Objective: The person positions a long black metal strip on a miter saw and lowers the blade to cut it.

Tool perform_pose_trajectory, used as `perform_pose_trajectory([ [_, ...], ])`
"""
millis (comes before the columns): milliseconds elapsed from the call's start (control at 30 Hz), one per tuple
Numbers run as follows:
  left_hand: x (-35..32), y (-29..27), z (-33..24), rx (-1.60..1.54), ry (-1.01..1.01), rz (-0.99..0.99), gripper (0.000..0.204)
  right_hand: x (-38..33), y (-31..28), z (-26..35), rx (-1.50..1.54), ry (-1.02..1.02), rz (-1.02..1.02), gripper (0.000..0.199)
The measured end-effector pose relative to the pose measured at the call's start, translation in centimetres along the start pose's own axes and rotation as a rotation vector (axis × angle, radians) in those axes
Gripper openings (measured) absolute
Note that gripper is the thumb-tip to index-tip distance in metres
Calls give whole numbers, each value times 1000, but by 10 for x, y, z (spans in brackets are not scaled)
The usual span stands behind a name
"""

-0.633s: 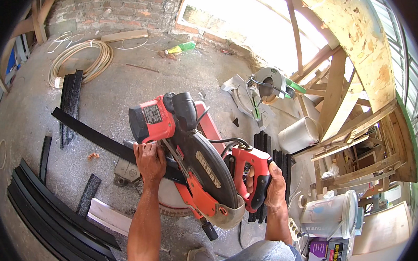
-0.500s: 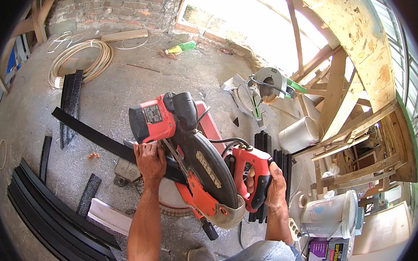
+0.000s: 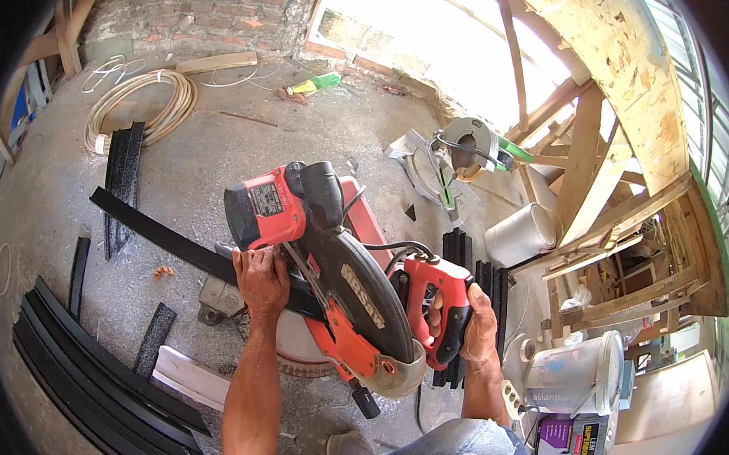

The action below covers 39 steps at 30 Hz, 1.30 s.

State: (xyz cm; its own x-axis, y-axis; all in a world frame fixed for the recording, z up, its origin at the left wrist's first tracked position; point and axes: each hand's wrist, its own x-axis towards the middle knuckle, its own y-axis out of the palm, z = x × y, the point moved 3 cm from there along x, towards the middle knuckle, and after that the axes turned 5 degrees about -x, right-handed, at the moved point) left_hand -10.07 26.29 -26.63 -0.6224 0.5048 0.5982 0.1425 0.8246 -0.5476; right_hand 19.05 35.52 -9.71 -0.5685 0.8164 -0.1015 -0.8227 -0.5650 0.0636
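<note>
Head view is showing the right hand (image 3: 481, 331) gripping the handle (image 3: 457, 308) of the red saw (image 3: 361, 268). The left hand (image 3: 263, 280) is bending its fingers over a black strip (image 3: 166, 234), holding it; the strip is running under the saw and jutting out leftward. Beyond, a green saw (image 3: 478, 141) is standing on the floor (image 3: 296, 125).

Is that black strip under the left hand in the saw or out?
Partly in: one part of the strip meets the saw; the rest sticks out.

Shows a coil of pale hose (image 3: 187, 100), a plank (image 3: 218, 62), a green-and-yellow bottle (image 3: 314, 83) — and a white bucket (image 3: 516, 235) near wooden beams (image 3: 582, 148).
</note>
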Motion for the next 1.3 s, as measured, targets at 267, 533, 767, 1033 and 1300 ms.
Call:
perform_pose_trajectory([
  [267,0,-2,0,32,-18,54,26,1,3,4,-12,-7,2,63],
  [533,0,-4,-2,37,-34,59,27,0,5,4,-18,-8,5,64],
  [767,1,-4,-1,36,-44,69,28,0,4,2,-2,-6,7,63],
  [1033,1,-3,-2,34,-52,66,29,0,1,1,12,14,5,63],
  [1300,0,-3,-1,24,-37,46,28,2,3,3,-5,-5,20,63],
])
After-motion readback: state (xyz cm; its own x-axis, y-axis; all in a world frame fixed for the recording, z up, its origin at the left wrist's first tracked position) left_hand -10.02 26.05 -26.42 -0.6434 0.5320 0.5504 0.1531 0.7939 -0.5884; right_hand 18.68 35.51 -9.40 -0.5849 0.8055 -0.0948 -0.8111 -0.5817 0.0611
